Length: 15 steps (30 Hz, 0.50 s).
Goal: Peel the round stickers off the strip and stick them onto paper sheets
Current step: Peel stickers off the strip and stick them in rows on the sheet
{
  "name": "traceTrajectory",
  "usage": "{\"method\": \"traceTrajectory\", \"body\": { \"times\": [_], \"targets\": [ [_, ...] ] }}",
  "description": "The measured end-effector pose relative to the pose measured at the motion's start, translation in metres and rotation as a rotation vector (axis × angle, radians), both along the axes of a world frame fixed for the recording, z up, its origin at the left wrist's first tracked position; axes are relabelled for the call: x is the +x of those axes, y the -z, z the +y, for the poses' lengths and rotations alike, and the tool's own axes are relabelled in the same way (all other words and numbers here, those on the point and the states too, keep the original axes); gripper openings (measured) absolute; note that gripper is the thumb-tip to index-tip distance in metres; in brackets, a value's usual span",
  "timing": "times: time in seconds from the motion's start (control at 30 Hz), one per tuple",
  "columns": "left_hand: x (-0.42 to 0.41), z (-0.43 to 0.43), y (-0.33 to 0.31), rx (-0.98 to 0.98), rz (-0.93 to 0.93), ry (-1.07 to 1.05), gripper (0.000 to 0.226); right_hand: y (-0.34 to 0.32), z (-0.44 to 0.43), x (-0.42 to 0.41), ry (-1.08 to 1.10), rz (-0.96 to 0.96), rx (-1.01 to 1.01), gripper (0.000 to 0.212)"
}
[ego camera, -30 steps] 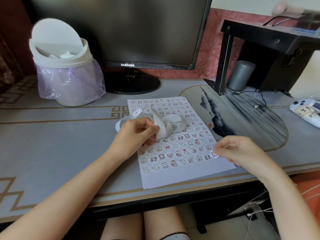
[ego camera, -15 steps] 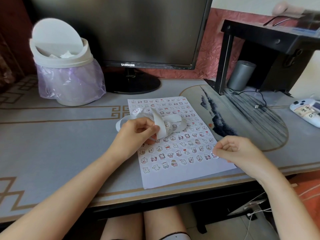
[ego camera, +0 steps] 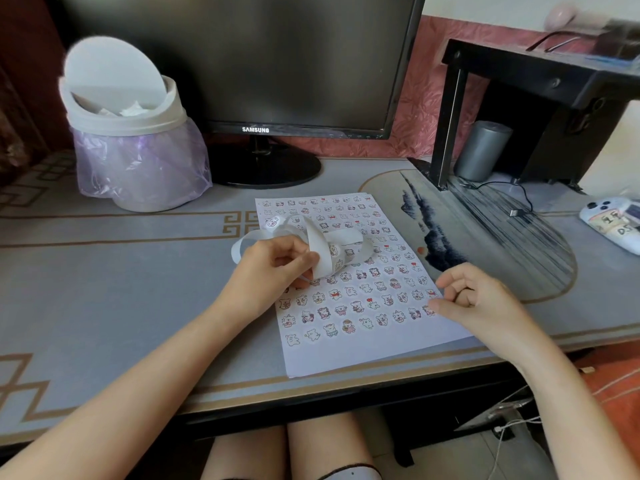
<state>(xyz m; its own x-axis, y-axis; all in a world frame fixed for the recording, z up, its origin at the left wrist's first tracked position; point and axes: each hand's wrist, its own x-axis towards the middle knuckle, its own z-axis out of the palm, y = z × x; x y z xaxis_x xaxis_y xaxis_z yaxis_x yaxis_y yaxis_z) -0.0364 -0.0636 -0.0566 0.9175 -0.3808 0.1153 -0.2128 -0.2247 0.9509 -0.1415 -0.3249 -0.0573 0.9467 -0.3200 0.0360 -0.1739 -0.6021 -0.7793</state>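
One head-worn camera looks forward and down, close over the surface [ego camera: 104, 289], the monitor [ego camera: 242, 64] at twelve o'clock.

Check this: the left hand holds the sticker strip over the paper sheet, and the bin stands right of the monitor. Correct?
No: the head view shows the bin left of the monitor; the left hand does hold the strip over the sheet.
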Motion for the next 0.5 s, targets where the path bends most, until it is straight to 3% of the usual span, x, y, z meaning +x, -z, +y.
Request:
{"method": "traceTrajectory", "body": {
  "times": [0.17, 0.3, 0.5],
  "targets": [
    [0.0002, 0.0005, 0.0006, -0.002, 0.003, 0.001, 0.017, 0.0006, 0.0013, 0.0023, 0.011, -0.031, 0.025, 0.013],
    [-0.0003, 0.0008, 0.0009, 0.008, -0.007, -0.007, 0.017, 0.0025, 0.006, 0.0044, 0.025, -0.027, 0.011, 0.02],
    [0.0002, -0.0005, 0.0005, 0.006, -0.003, 0.0, 0.017, 0.0048, 0.0004, 0.0037, 0.024, -0.044, 0.031, 0.013]
  ]
}}
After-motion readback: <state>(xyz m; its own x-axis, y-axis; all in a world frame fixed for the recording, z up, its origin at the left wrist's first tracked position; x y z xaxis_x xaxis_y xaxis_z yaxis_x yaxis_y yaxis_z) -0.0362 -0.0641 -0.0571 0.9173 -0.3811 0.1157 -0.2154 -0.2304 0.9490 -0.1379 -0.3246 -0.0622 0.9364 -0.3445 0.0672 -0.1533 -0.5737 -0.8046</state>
